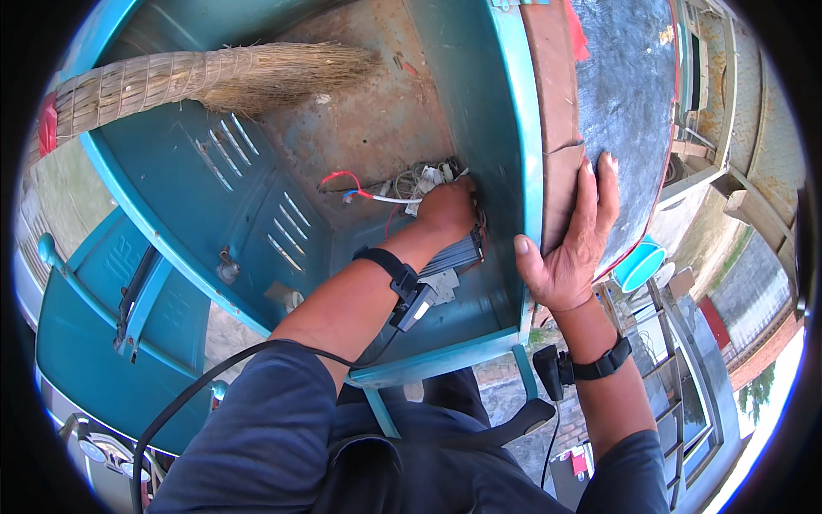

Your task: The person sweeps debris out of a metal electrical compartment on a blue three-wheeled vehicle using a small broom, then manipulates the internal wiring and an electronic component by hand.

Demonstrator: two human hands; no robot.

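Observation:
My left hand point(449, 207) reaches down into a teal metal box point(475, 111), against its right inner side. Its fingers curl away from view among a bundle of wires point(425, 180), so what they grip is hidden. Red, blue and white wire ends point(358, 190) stick out left of the hand. Below it lie a grey finned metal block point(455, 255) and a small pale plate point(442, 285). My right hand point(572, 244) rests with fingers stretched along the brown edge strip point(556, 184) of a dark padded seat point(625, 111), thumb apart near the box rim.
A straw broom point(214, 75) lies across the upper left of the box, over rusty sheet metal point(368, 111). A teal panel point(111, 325) with a rail stands at left. A black cable point(184, 390) runs by my left arm. Beyond the seat sits a turquoise basin point(640, 264).

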